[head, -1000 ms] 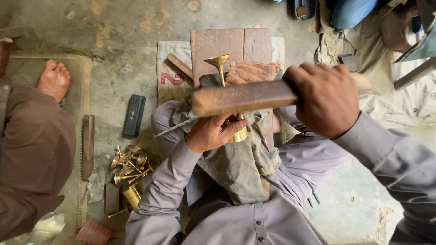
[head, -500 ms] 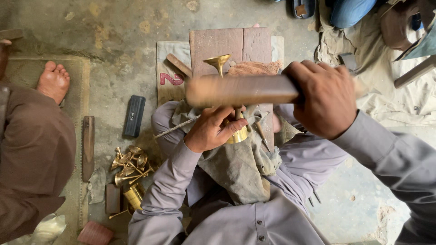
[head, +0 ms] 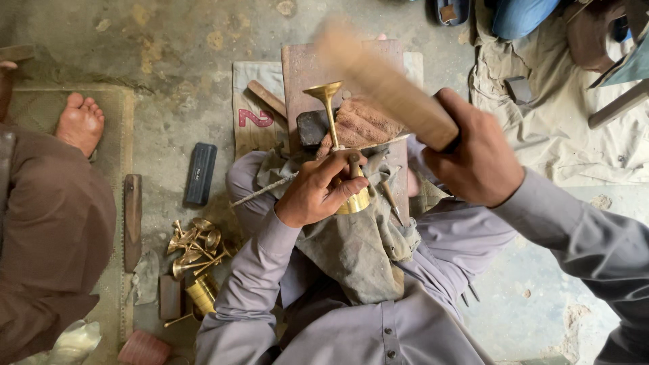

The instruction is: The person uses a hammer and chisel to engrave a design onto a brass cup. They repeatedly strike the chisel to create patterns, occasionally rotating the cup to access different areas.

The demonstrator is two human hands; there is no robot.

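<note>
We held the brass trumpet-shaped piece upright over our lap, its flared mouth up above the wooden board and its round base down on the grey cloth. Our left hand was closed around a short punch, fingers curled and pinching it against the stem. Our right hand was clenched tight on the wooden mallet. A moment earlier the mallet lay level across the work, low over the left hand; now it stood tilted up and away to the upper left, blurred with motion. We judged that one blow had landed and the mallet was raised between strokes. A pile of finished brass pieces lay on the floor to our left, beside another person's bare foot.
</note>
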